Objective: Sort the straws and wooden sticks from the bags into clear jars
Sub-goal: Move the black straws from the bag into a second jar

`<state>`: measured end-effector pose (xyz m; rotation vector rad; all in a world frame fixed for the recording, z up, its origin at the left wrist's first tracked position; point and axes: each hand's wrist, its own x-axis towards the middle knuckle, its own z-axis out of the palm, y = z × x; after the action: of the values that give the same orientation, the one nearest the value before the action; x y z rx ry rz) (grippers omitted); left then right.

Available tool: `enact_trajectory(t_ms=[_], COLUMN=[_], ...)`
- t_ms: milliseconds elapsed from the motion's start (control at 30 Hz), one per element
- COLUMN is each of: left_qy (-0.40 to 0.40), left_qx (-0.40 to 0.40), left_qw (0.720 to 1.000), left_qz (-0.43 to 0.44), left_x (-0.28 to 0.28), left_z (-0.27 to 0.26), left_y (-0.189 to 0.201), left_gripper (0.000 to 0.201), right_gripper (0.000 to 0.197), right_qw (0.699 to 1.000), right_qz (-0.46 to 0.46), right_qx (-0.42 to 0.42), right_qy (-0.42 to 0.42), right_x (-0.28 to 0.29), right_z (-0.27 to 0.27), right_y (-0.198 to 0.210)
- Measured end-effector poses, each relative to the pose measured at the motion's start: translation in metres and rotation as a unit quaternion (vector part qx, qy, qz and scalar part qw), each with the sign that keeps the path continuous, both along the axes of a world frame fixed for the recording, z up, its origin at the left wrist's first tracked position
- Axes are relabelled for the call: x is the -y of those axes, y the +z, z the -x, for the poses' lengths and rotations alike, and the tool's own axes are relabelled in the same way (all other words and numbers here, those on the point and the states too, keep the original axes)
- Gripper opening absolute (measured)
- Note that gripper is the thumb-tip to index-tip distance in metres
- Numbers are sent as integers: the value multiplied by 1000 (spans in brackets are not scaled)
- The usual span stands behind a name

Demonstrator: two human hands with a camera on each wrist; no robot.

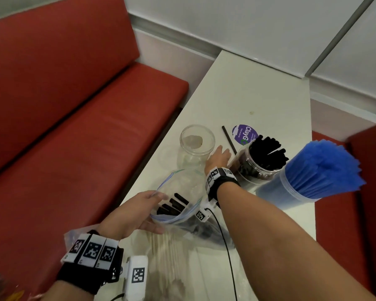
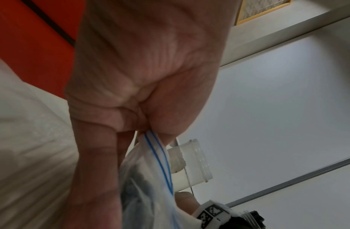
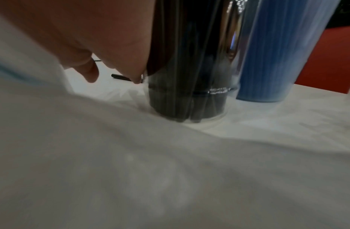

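The zip bag [image 1: 178, 205] of black straws [image 1: 172, 206] lies on the white worktop [image 1: 258, 94], its rim pinched in the left hand's [image 1: 135, 213] grip. The right hand [image 1: 218, 157], fingers extended, holding nothing, reaches toward 1 loose straw [image 1: 228, 140] between the empty jar [image 1: 195, 146] and the black-straw jar [image 1: 258, 164].

A purple sticker [image 1: 244, 134] on the table reads "ClayGo".

An eatery booth (café-like): red padded bench [image 1: 78, 109] beside a white table [image 1: 254, 94].
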<state>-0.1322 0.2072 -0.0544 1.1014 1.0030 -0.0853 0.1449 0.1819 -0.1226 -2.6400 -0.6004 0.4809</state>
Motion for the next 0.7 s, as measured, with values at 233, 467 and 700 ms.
enact_trajectory(t_ms=[233, 467, 700], left_qy=[25, 23, 25], left_qx=[30, 52, 57], left_qw=[999, 998, 998], left_qz=[13, 6, 6], left_x=[0, -1, 3], left_z=[3, 7, 11], left_y=[-31, -49, -47], left_gripper=[28, 27, 28], right_gripper=[59, 61, 55], right_qw=[996, 978, 976], right_qz=[30, 22, 84], right_qx=[60, 88, 78], right_qy=[-59, -189, -186], right_x=[-20, -42, -41], right_z=[-20, -39, -38], right_y=[-37, -50, -38])
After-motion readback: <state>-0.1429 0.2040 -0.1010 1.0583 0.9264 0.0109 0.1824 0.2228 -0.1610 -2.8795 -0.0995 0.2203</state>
